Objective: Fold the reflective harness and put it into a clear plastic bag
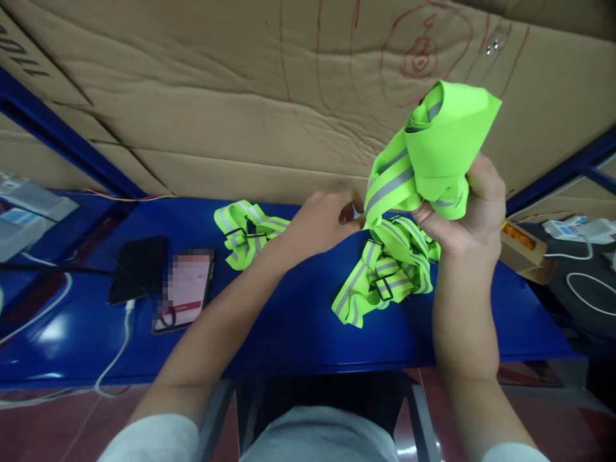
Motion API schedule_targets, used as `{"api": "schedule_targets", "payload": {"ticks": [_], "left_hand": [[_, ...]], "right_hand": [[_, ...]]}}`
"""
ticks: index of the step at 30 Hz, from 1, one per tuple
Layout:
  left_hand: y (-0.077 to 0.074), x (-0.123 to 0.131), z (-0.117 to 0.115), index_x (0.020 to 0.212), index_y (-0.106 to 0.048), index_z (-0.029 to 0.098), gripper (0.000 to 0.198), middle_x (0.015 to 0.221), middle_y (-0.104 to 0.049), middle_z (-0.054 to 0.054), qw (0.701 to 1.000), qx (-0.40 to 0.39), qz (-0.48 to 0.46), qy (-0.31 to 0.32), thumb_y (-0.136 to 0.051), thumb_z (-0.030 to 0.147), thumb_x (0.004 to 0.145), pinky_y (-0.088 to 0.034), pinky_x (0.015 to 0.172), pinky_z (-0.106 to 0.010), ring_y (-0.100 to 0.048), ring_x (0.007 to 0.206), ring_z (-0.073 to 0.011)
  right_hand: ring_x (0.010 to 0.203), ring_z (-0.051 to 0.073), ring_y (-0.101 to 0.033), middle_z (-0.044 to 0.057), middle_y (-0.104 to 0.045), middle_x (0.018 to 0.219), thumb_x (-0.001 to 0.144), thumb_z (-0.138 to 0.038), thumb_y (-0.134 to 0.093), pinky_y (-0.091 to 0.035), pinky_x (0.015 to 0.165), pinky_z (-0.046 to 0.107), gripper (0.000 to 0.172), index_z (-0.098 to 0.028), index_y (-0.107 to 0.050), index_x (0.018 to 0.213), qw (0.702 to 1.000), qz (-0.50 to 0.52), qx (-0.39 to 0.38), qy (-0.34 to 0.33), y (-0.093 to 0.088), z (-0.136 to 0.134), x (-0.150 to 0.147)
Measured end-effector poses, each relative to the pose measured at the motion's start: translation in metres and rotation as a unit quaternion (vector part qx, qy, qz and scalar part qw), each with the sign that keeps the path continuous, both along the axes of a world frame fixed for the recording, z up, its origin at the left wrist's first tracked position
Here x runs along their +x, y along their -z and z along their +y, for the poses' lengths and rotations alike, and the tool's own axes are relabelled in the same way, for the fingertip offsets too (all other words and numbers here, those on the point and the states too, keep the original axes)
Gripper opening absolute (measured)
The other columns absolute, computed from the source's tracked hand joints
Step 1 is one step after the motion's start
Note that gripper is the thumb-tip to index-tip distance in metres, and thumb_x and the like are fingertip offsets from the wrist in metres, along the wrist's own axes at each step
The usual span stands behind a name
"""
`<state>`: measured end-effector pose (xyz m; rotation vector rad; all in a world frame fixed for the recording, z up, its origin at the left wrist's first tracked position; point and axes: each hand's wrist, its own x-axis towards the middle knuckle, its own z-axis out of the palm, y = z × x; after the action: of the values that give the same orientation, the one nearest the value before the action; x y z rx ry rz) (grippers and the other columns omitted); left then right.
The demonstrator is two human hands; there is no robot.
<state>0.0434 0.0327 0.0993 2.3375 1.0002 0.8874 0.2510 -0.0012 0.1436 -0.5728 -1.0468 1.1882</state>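
Observation:
My right hand (469,208) is raised above the blue table (298,321) and grips a bundle of neon green reflective vest fabric (433,154) with grey stripes. The vest's straps (385,273) hang down from it and pile on the table. My left hand (322,221) is curled beside the bundle, fingers pinched on a strap edge close to the right hand. A second folded green reflective vest (245,231) lies on the table to the left of my left hand.
Two phones (185,289) lie at the table's left, one dark (139,266) with a white cable (118,350). Cardboard sheets (240,96) stand behind the table. A small brown box (524,247) and white cables (584,282) sit at the right.

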Motion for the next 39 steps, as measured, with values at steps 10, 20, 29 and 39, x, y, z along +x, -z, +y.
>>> {"api": "schedule_targets", "payload": {"ticks": [10, 20, 29, 39], "left_hand": [[0.011, -0.008, 0.024, 0.089, -0.062, 0.017, 0.024, 0.073, -0.067, -0.001, 0.97, -0.157, -0.175, 0.058, -0.064, 0.041, 0.094, -0.045, 0.059, -0.024, -0.061, 0.064, -0.0121], [0.009, -0.008, 0.02, 0.149, -0.052, 0.035, 0.067, 0.159, -0.05, 0.0, 0.893, -0.094, -0.351, 0.267, -0.076, 0.057, 0.091, -0.035, 0.13, -0.038, -0.041, 0.156, -0.024], [-0.002, -0.011, -0.002, 0.122, -0.074, 0.02, 0.057, 0.117, -0.078, -0.008, 0.898, -0.27, -0.227, 0.262, -0.084, 0.06, 0.082, -0.06, 0.1, -0.042, -0.074, 0.113, -0.0305], [0.002, 0.011, -0.005, 0.11, -0.073, 0.018, 0.037, 0.11, -0.079, -0.008, 0.879, -0.327, -0.275, 0.212, -0.081, 0.047, 0.087, -0.061, 0.094, -0.038, -0.076, 0.104, -0.0234]], "right_hand": [[0.122, 0.013, -0.071, -0.009, -0.081, 0.102, 0.08, -0.037, -0.077, -0.055, 0.111, 0.026, 0.016, -0.031, -0.076, 0.095, 0.996, -0.021, 0.017, 0.087, -0.008, 0.002, 0.039], [0.082, 0.017, -0.078, -0.009, -0.079, 0.082, 0.062, -0.039, -0.091, -0.069, 0.086, 0.031, 0.029, -0.027, -0.074, 0.081, 0.999, -0.004, 0.004, 0.032, 0.008, -0.004, 0.006], [0.084, 0.02, -0.076, -0.002, -0.078, 0.095, 0.073, -0.03, -0.092, -0.067, 0.076, 0.033, 0.042, -0.026, -0.076, 0.111, 0.976, -0.21, 0.001, 0.051, 0.001, -0.025, -0.008], [0.124, 0.027, -0.067, 0.001, -0.075, 0.122, 0.08, -0.027, -0.086, -0.051, 0.118, 0.048, 0.043, -0.027, -0.073, 0.12, 0.888, -0.379, 0.154, 0.21, 0.008, -0.008, -0.006]]}}
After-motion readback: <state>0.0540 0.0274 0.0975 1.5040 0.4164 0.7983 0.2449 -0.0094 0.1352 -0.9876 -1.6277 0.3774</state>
